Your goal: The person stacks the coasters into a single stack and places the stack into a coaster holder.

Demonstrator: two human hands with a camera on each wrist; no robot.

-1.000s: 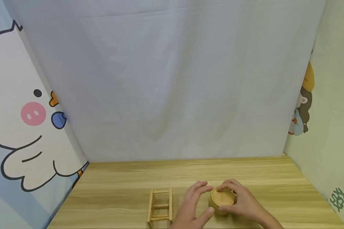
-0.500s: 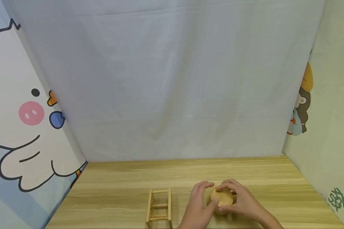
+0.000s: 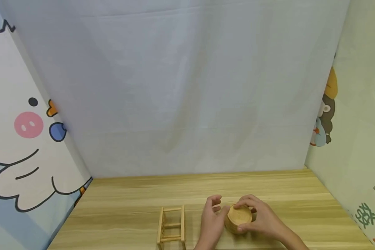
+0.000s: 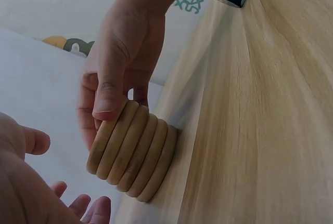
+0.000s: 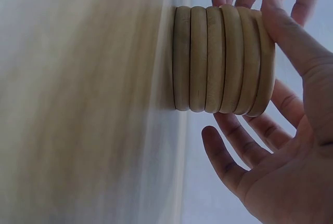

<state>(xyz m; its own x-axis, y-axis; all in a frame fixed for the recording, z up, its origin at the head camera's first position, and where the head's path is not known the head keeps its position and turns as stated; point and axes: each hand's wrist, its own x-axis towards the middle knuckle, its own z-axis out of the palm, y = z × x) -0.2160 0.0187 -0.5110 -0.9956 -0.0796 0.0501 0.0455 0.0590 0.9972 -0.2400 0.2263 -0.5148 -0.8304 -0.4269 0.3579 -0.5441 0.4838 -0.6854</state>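
Note:
A stack of several round wooden coasters (image 3: pixel 240 216) stands on the table, its discs slightly offset from each other in the wrist views. My right hand (image 3: pixel 262 219) grips the stack's upper part from the right, with the thumb on the near side and fingers at the far side. In the right wrist view, the thumb (image 5: pixel 286 29) lies against the edge of the top coasters (image 5: pixel 226 60). My left hand (image 3: pixel 211 220) is just left of the stack, fingers loosely bent and holding nothing. The left wrist view has the left hand (image 4: pixel 31 182) apart from the coasters (image 4: pixel 134 151).
A small wooden rack (image 3: pixel 172 239) with rails stands left of my left hand. The wood-grain table (image 3: pixel 128 198) meets a pale curtain (image 3: pixel 187 104) at the back. Printed cartoon panels flank both sides.
My left hand first came right to the stack's near-left side, then drew back slightly left, off the top. The right hand stays on the stack. The view has shifted slightly.

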